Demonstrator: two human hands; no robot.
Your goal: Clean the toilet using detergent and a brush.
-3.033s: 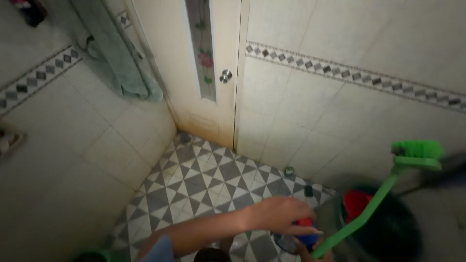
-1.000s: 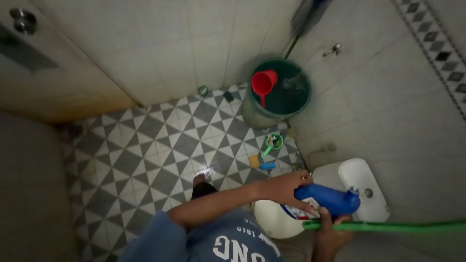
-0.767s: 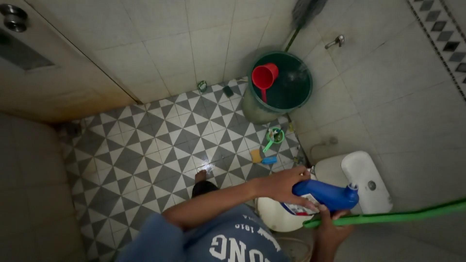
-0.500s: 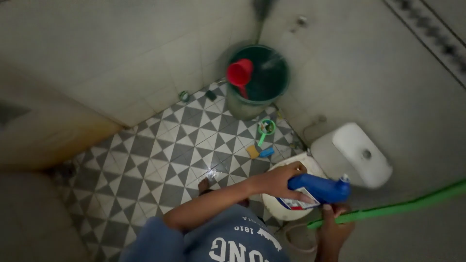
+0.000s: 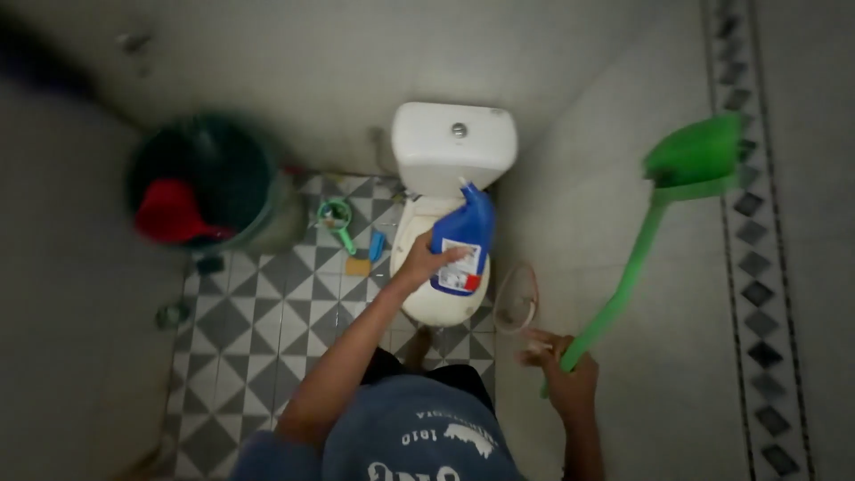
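Two hands are working: the left hand [image 5: 420, 264] is gripping a blue plastic cleaner bottle [image 5: 463, 242] above the white ceramic toilet [image 5: 450, 151], while the right hand [image 5: 563, 374] is clasping a long green plastic brush [image 5: 655, 232] raised aside. Judging by this, cleaner application is underway; tilting the nozzle bowlward seems needed.

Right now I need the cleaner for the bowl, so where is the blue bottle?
In the head view the blue bottle is held in the left hand, just over the white toilet, below its cistern and right of the green bucket.
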